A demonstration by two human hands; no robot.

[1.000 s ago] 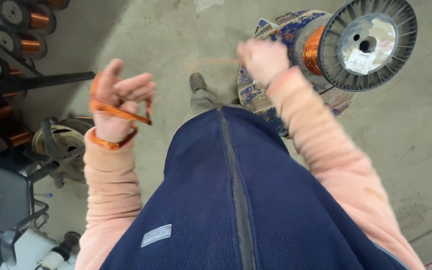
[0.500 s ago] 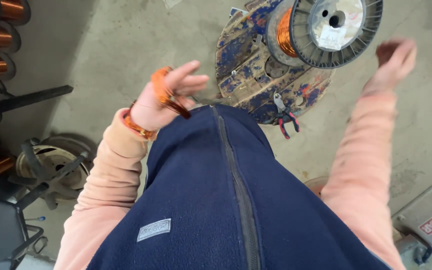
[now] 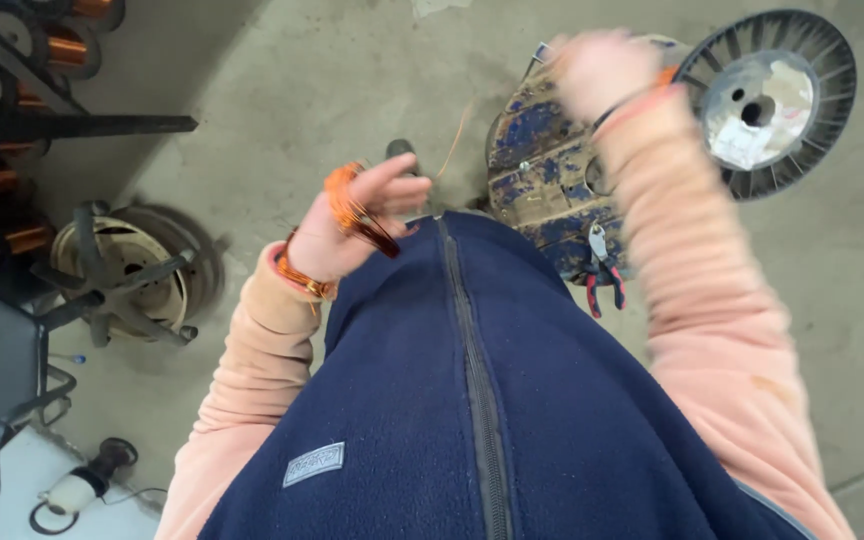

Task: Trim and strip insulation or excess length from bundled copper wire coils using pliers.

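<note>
The person wears a dark navy fleece vest (image 3: 472,400) with a dark zip (image 3: 472,370) running down its middle and a small grey rectangular patch (image 3: 313,463) low on the left side. Beneath it, pale pink long sleeves (image 3: 702,290) cover both arms to the wrists. The right sleeve shows a faint brownish smudge near the elbow.

Orange wire coil (image 3: 352,212), navy fleece (image 3: 472,400), pink sleeves (image 3: 712,290), red-handled pliers (image 3: 602,280).

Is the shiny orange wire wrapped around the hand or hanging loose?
Wrapped. The copper wire loops in a coil around the left hand, across the palm and fingers. The right hand is too blurred to tell.
</note>
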